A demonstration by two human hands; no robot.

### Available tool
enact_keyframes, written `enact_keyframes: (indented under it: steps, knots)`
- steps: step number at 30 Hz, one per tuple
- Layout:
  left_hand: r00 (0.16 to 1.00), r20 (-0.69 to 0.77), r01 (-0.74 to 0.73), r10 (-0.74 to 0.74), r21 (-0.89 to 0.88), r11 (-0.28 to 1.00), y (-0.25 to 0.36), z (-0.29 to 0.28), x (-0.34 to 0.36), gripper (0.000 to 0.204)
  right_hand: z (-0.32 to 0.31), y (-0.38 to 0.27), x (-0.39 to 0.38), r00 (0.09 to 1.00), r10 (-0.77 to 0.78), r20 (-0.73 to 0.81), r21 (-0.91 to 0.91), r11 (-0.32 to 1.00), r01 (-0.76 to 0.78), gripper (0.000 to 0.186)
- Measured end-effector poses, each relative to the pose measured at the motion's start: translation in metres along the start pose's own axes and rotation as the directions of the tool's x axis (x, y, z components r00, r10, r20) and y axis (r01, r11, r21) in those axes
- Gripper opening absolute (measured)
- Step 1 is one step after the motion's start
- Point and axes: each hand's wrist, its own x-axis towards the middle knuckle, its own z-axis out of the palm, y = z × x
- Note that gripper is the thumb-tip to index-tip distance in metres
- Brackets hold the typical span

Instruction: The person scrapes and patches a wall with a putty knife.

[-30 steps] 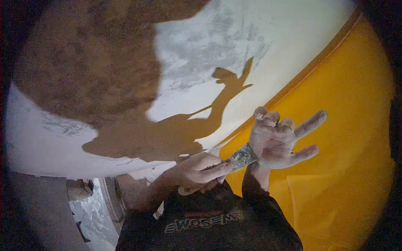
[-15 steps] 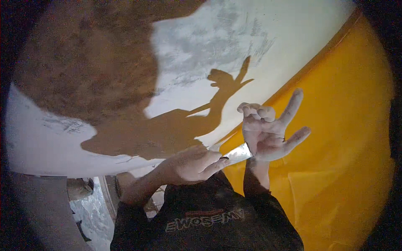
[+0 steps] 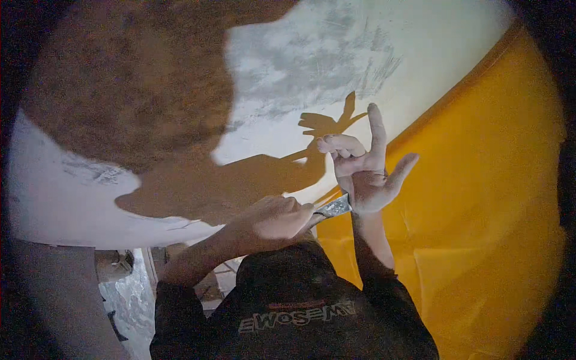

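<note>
My left hand point(image 3: 279, 217) is closed round a putty knife, its fingers covering the handle. The short, wide metal blade point(image 3: 333, 207) shows pale smears, and its end edge meets the base of my right palm near the wrist. My right hand point(image 3: 363, 171) is raised with the palm facing me. Its index finger and thumb stretch apart while the other fingers bend inward, and nothing is held in it. Whitish dust seems to coat the palm and fingers.
A white wall surface point(image 3: 288, 78) with grey scuffed patches fills the upper part, crossed by brown shadows of my head and arms. To the right spreads an orange-yellow surface point(image 3: 480, 198), meeting the white along a slanted edge. At lower left are a pale mottled floor point(image 3: 129, 306) and clutter.
My right hand has shifted left and slightly up, its index finger now more upright. The putty knife has turned and moved slightly up and left against the heel of that palm, its blade less bright.
</note>
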Motion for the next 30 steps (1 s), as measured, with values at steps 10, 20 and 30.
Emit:
enact_keyframes:
  steps: [10,20,30]
  knots:
    - [0.972,0.179,0.073,-0.151,0.382,0.921,0.003,-0.015,-0.004,0.024,-0.006,0.006,0.000,0.988,0.095,-0.123,0.060,0.994,-0.088,0.086]
    - [1.000,0.008,-0.029,0.029,0.461,0.887,-0.007,-0.009,-0.006,0.043,-0.001,0.006,0.003,0.948,0.169,-0.270,0.045,0.986,-0.163,0.085]
    - [0.990,0.105,-0.135,0.091,0.582,0.802,0.012,-0.029,-0.009,0.016,-0.002,0.012,0.002,0.908,0.269,-0.321,0.061,0.963,-0.264,0.086]
